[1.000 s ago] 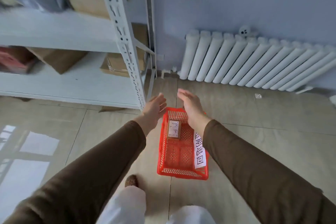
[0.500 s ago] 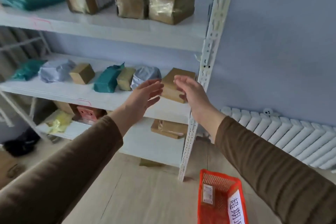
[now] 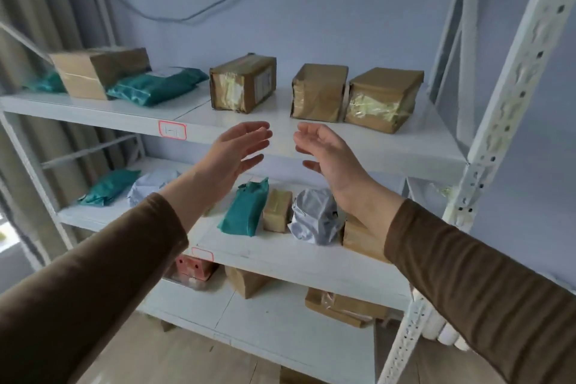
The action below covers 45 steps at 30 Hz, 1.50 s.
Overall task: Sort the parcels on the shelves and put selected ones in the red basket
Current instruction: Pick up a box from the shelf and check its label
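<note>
1. Brown-sleeved arms raised, left hand [image 3: 237,146] and right hand [image 3: 327,153] both spread, palms facing, holding nothing
2. Cardboard parcels on top shelf [image 3: 311,134] lie just above and beyond; middle box [image 3: 318,92] nearest right hand, long axis running away
3. Versus half a second ago: hands higher, red basket out of view

Taped brown parcels [image 3: 318,92] and teal bags [image 3: 156,86] sit on white shelves [image 3: 389,146].
</note>
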Tool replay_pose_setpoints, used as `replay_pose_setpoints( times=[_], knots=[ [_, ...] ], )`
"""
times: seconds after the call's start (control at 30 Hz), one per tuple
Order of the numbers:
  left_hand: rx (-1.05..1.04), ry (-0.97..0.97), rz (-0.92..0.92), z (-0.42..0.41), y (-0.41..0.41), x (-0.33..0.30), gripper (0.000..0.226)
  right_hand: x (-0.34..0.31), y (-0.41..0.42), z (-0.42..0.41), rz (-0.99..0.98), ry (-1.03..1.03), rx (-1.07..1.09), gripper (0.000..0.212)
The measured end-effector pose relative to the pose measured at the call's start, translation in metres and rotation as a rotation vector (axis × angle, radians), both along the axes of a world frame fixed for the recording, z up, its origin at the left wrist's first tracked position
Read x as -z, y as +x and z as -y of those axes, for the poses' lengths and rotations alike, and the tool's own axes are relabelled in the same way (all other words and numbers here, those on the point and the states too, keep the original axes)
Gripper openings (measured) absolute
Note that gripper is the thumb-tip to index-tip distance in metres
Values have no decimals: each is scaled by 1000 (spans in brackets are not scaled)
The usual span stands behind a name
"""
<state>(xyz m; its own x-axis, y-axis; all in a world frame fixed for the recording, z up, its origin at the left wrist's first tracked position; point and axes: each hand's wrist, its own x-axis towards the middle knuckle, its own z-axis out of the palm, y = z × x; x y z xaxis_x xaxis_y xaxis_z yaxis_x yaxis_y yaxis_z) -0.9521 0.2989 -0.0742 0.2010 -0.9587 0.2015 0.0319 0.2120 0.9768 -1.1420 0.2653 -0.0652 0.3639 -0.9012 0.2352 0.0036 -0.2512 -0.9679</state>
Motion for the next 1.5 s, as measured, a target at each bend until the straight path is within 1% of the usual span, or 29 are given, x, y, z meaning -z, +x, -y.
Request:
replay_pose_setpoints(
  times=[0.23,0.27,0.33,0.4,0.53,0.6,0.73,0.8,0.87,0.97,1.1,1.13,1.17,1.23,1.27,1.3,1.37,1.43,1.47,1.5],
  knots=[
    [-62,-83,65,72,78,-27,32,-26,79,84,28,-45,-38,43],
    [-73,-94,83,83,88,-30,37,-32,91,96,29,-47,-39,44],
    [-101,-111,101,104,110,-34,56,-41,114,120,26,-40,-33,47],
    [-124,-120,80,124,132,-41,70,-48,136,143,23,-22,-23,54],
    [-154,-122,40,167,177,-50,73,-56,179,183,47,64,26,69],
    [-126,-100,22,192,200,-55,75,-60,199,199,50,102,70,76],
    [-31,15,-31,239,231,-68,82,-66,235,223,59,214,197,77],
    [25,92,-32,256,241,-72,81,-66,252,230,74,267,249,77],
    [98,148,-14,276,250,-71,78,-67,266,233,94,310,285,71],
    [194,184,-46,287,256,-69,53,-67,286,233,172,351,313,45],
    [244,119,-42,271,257,-68,33,-66,292,229,230,304,353,46],
    [279,84,-46,265,258,-67,35,-66,291,225,244,283,351,46],
    [316,37,-53,257,258,-66,42,-66,289,220,265,271,348,48],
    [371,-40,-85,240,260,-65,64,-61,282,208,331,259,340,50],
    [388,-66,-99,233,261,-65,69,-56,276,202,385,262,324,51],
    [387,-86,-115,227,262,-64,69,-52,270,194,446,271,289,53],
    [351,-121,-153,214,260,-62,53,-42,254,176,549,293,209,55],
    [304,-183,-181,196,252,-61,28,-32,236,156,649,332,138,57],
    [292,-214,-192,186,246,-59,23,-27,228,145,692,344,118,60],
    [291,-239,-202,174,239,-59,24,-23,220,134,728,352,103,62]
  ],
)
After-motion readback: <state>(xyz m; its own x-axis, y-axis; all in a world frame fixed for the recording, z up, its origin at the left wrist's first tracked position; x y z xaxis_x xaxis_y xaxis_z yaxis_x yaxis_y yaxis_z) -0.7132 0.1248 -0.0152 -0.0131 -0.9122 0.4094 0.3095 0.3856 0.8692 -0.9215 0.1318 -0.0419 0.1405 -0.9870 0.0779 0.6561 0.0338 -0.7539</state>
